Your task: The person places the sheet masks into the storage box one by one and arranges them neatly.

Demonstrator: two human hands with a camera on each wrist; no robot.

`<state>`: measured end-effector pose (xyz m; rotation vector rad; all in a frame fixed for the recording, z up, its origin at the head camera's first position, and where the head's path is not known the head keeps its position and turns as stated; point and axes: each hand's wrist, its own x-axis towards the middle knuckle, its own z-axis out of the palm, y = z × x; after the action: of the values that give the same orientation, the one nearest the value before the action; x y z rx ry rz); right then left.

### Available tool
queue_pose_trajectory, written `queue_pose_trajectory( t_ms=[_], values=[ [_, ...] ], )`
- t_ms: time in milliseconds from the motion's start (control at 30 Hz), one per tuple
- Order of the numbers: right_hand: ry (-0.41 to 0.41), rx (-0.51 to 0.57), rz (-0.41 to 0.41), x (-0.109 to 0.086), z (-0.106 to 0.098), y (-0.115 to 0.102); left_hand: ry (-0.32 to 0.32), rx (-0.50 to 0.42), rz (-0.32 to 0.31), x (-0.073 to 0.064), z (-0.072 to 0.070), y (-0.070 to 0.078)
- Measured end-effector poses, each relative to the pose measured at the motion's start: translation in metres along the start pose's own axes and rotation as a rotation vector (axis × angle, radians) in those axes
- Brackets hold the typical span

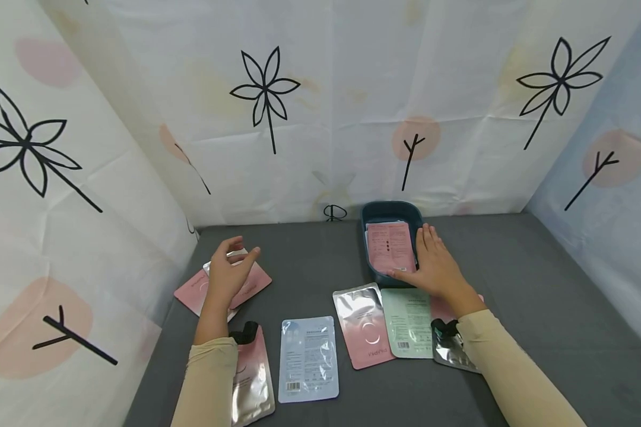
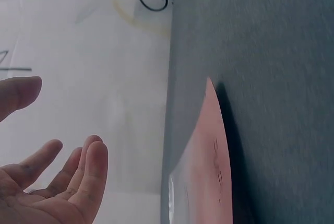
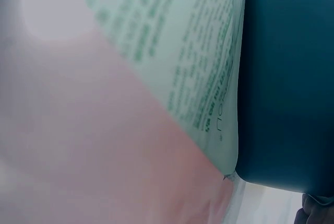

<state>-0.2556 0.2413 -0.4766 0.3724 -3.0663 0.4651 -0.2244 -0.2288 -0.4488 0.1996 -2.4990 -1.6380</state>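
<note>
My left hand [image 1: 228, 276], fingers loosely bent and thumb apart, hovers over overlapping pink sachets [image 1: 258, 281] at the left. Nothing is between its fingers; the left wrist view shows the same hand [image 2: 62, 187] beside a raised pink sachet edge [image 2: 209, 166]. At the back stands a dark teal bin [image 1: 392, 207] with a pink sachet [image 1: 390, 246] lying on top inside. Against the bin's right side lies my right hand [image 1: 435, 267], fingers straight, thumb over the near rim. Close up, the right wrist view shows the bin's wall [image 3: 287, 83] beside a green sachet [image 3: 172, 67].
In front of the bin lie a pink-and-silver sachet [image 1: 364, 326], a green sachet [image 1: 408, 323] and a silver-ended one [image 1: 454, 353] partly under my right wrist. A light blue sachet [image 1: 308, 359] and another pink one [image 1: 253, 379] lie nearer. Patterned cloth walls [image 1: 331, 118] enclose the grey table [image 1: 539, 284].
</note>
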Motion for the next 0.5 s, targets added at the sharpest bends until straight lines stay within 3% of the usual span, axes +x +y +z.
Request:
queue_pose_trajectory(
  t_ms=[267,500],
  values=[
    [-0.007,0.001,0.008,0.000,0.000,0.001,0.075,-0.006,-0.041,-0.005,-0.027,-0.019],
    [-0.004,0.000,0.003,0.000,-0.001,-0.001,0.158,0.011,-0.165,-0.006,-0.049,-0.030]
  ],
)
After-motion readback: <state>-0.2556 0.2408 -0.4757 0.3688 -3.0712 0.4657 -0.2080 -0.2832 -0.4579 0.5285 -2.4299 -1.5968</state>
